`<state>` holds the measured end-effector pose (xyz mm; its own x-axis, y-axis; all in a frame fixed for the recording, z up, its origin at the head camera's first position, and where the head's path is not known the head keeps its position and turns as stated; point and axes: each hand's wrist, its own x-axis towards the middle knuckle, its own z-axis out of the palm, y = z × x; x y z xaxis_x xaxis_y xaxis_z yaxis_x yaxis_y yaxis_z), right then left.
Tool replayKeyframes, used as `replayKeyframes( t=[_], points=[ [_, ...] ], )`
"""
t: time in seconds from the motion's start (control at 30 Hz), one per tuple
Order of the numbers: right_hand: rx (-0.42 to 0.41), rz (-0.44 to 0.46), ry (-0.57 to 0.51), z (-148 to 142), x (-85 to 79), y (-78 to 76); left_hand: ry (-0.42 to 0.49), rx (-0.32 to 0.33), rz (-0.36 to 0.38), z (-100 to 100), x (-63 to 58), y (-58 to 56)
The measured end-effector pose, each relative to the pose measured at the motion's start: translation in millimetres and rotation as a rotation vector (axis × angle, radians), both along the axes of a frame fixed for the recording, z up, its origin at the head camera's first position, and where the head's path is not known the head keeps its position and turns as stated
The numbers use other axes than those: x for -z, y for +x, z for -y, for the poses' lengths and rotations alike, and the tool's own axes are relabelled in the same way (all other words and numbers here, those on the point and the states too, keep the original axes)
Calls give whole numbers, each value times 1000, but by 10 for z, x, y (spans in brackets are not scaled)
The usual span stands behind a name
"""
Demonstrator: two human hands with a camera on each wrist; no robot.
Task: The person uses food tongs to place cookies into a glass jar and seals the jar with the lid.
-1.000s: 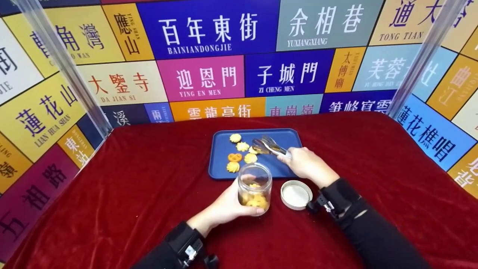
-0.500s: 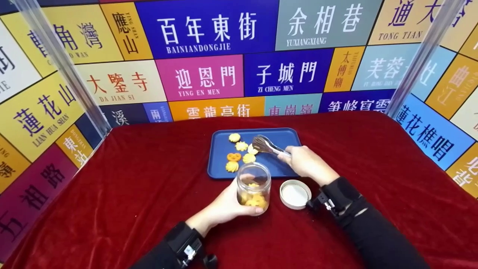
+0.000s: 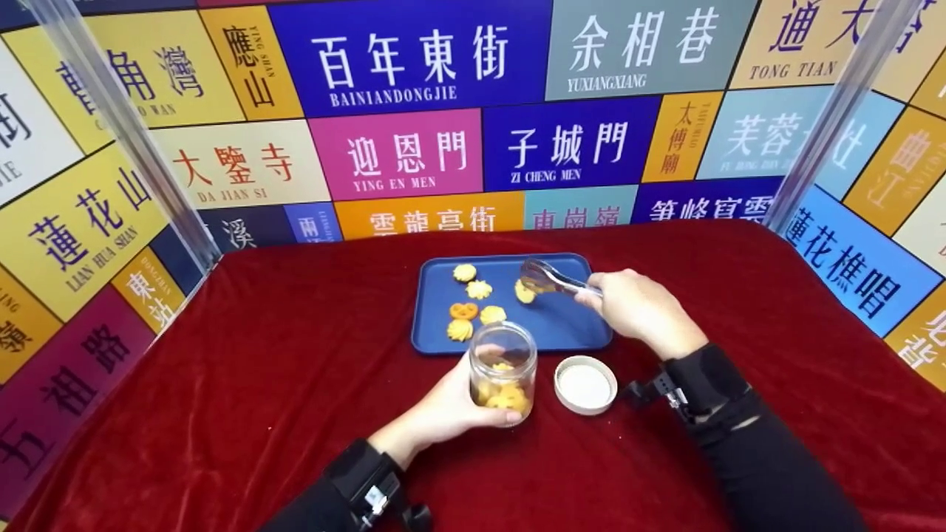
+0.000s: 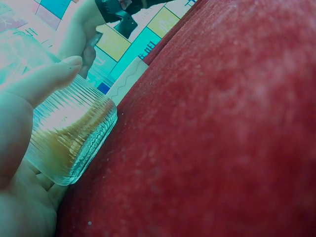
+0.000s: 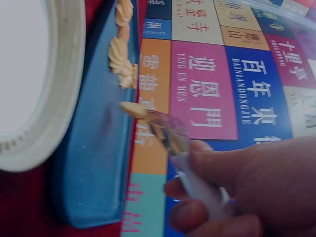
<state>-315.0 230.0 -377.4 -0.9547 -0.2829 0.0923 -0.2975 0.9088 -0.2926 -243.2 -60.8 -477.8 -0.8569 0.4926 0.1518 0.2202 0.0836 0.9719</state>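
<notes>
My left hand (image 3: 451,399) grips a clear glass jar (image 3: 504,369), its thumb across the front; yellow cookies (image 3: 506,397) fill the lower part. In the left wrist view the jar's ribbed wall (image 4: 74,123) shows, tilted in that view. My right hand (image 3: 643,307) holds metal tongs (image 3: 560,279) by the handle. At the tongs' tips is a yellow cookie (image 3: 525,291), over the blue tray (image 3: 569,325); the right wrist view shows this cookie (image 5: 133,109) pinched above the tray. Several piped cookies (image 3: 479,289) and a pretzel-shaped biscuit (image 3: 463,311) lie on the tray's left half.
A round pale lid (image 3: 585,385) lies on the dark red cloth (image 3: 259,384) right of the jar, near the tray's front edge. Behind the table stands a wall of colourful sign panels (image 3: 414,59), with clear upright posts (image 3: 828,125) at the table's back corners.
The tongs have picked a cookie out of the group and moved it a little to the right as my right hand shifts right. My left hand and the jar stay put.
</notes>
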Motion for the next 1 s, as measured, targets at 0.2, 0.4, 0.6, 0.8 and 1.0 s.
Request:
replayKeyframes(
  t=[0.2,0.4,0.6,0.8,1.0],
  points=[
    [-37,-36,83,27,-56,81,10,9,0,-3,-10,5],
    [-74,-34,110,56,-5,80,13,8,1,-6,-16,12],
    [-77,-32,109,54,36,51,6,2,-1,-3,-14,13],
    [-65,4,74,5,-56,53,-5,-3,-8,2,-8,15],
    [-50,27,24,-77,-234,95,-5,4,-12,-3,-9,9]
  ],
)
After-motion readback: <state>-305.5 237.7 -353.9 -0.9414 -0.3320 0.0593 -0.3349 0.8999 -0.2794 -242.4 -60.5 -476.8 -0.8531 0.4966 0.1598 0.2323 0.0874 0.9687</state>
